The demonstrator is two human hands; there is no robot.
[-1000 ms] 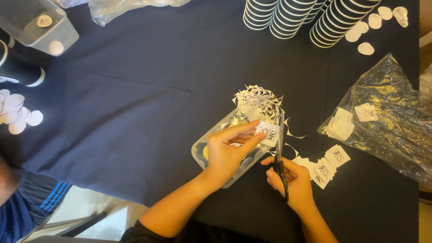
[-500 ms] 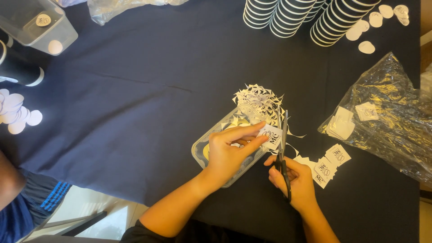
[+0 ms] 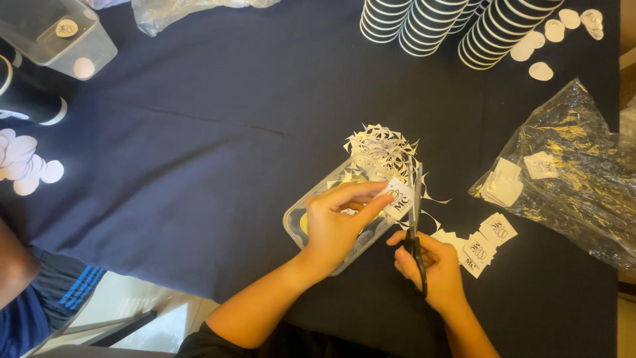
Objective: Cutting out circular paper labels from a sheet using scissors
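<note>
Head view: risk is the scissors (image 3: 415,225) blades nicking the left fingertips, since the small printed paper label (image 3: 398,198) leaves little margin beside the cut. Left hand (image 3: 336,222) pinches that label over the clear plastic tray (image 3: 295,222). Right hand (image 3: 429,265) is closed through the scissor handles, blades slightly parted at the label's right edge.

Across the dark blue tablecloth (image 3: 218,132) we see stacks of black paper cups with white rims (image 3: 450,23) at the far edge, with white paper circles (image 3: 543,43) scattered beside them. On our right lies a crinkled clear plastic bag (image 3: 570,166) with white squares inside. On our left sit a clear plastic box (image 3: 56,36), another heap of white circles (image 3: 23,166), and someone's blue striped sleeve (image 3: 50,298).
</note>
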